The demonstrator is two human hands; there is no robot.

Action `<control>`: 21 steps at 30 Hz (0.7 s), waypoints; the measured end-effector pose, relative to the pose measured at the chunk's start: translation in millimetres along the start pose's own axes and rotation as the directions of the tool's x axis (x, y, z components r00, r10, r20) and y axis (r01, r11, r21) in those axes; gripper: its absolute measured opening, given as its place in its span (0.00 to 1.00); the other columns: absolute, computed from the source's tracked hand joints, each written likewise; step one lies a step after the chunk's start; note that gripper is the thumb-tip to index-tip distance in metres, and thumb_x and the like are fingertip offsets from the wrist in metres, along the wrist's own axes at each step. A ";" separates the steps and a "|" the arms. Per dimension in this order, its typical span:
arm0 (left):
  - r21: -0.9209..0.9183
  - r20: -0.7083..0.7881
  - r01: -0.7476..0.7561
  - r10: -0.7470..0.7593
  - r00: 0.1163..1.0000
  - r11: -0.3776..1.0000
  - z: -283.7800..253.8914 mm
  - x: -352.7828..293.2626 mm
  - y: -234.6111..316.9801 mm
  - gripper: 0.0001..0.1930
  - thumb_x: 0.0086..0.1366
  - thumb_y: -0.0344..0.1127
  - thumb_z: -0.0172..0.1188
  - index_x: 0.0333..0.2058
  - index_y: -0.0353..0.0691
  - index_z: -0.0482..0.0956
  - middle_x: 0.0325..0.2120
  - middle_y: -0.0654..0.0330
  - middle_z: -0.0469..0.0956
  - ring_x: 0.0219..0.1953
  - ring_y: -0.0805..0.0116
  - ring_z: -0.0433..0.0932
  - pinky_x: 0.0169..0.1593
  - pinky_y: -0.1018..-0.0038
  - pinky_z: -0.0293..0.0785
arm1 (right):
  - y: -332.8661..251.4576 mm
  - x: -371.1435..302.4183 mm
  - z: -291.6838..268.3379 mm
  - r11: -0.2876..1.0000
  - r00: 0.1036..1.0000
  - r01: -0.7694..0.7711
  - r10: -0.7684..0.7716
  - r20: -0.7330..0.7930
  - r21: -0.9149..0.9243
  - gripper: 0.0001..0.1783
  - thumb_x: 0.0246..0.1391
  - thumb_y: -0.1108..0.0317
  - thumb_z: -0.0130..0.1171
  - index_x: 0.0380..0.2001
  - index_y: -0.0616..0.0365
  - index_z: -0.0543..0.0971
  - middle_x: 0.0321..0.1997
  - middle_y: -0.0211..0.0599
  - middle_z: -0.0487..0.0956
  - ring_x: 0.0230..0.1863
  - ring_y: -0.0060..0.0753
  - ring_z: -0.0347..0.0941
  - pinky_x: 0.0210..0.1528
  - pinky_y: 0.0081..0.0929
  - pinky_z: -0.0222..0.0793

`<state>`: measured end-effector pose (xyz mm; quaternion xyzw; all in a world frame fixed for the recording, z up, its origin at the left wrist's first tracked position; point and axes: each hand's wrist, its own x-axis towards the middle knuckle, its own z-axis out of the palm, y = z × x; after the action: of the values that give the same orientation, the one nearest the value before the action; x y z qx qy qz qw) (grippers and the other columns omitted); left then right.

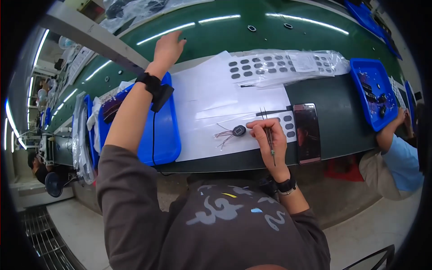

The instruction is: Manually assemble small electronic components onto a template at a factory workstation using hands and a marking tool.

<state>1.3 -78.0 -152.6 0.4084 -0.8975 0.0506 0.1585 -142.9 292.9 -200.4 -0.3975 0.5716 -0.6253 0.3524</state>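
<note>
My left hand (168, 50) is stretched out over the far part of the green table, fingers extended and apart, with nothing visible in it. In my right hand (275, 143) is a pair of thin metal tweezers (269, 135), its tips pointing away from me. Just left of the right fingers lies a small dark round part (239, 131) with several thin wires spreading leftward. It rests on white paper (198, 146). Beyond the right hand, a dark thin strip (274, 113) lies across the sheet, and a sheet with dark oval pads (288, 126) shows beside the hand.
A blue tray (166, 135) stands under my left forearm, with a black cable hanging over it. Clear plastic (310, 63) covers more oval pads. A phone (307, 135) lies right of the paper. Another blue tray (373, 90) holds small black parts, near another person's hand (398, 118).
</note>
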 end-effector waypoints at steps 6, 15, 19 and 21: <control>-0.352 0.257 -0.049 0.147 0.955 0.935 -78.4 -93.2 112.9 0.20 0.63 0.44 0.66 0.48 0.36 0.83 0.40 0.46 0.84 0.44 0.47 0.83 0.49 0.61 0.79 | 15.9 -4.2 -10.8 0.956 0.982 0.129 -0.088 -0.164 0.262 0.08 0.67 0.71 0.55 0.46 0.62 0.73 0.41 0.37 0.79 0.38 0.19 0.73 0.45 0.17 0.69; -0.625 0.011 -0.031 0.049 0.999 0.780 -33.2 -210.1 175.6 0.20 0.54 0.32 0.74 0.47 0.39 0.83 0.48 0.54 0.80 0.59 0.49 0.73 0.59 0.61 0.72 | -2.8 -6.2 -16.4 0.997 0.973 -0.047 0.061 -0.221 0.067 0.07 0.67 0.69 0.57 0.41 0.63 0.77 0.38 0.30 0.78 0.37 0.17 0.72 0.42 0.15 0.68; -0.684 0.057 -0.023 0.085 0.995 0.729 -15.2 -215.8 169.2 0.20 0.53 0.30 0.73 0.47 0.38 0.82 0.48 0.55 0.80 0.63 0.50 0.70 0.62 0.61 0.70 | 6.0 -12.1 -26.3 0.994 0.982 -0.105 0.109 -0.156 0.038 0.06 0.67 0.70 0.58 0.37 0.62 0.78 0.36 0.27 0.78 0.36 0.15 0.73 0.39 0.15 0.68; -0.669 0.035 -0.048 0.095 0.995 0.741 -13.8 -216.0 169.5 0.20 0.53 0.30 0.73 0.46 0.38 0.82 0.48 0.55 0.80 0.63 0.50 0.70 0.62 0.60 0.70 | 3.1 -13.0 -26.1 0.991 0.979 -0.131 0.133 -0.156 0.021 0.06 0.66 0.70 0.59 0.37 0.62 0.78 0.35 0.27 0.79 0.35 0.15 0.72 0.38 0.15 0.68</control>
<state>10.8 192.0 -203.4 0.2915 -0.8760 -0.2813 0.2618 -160.7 315.6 -205.5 -0.3061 0.6193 -0.6330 0.3493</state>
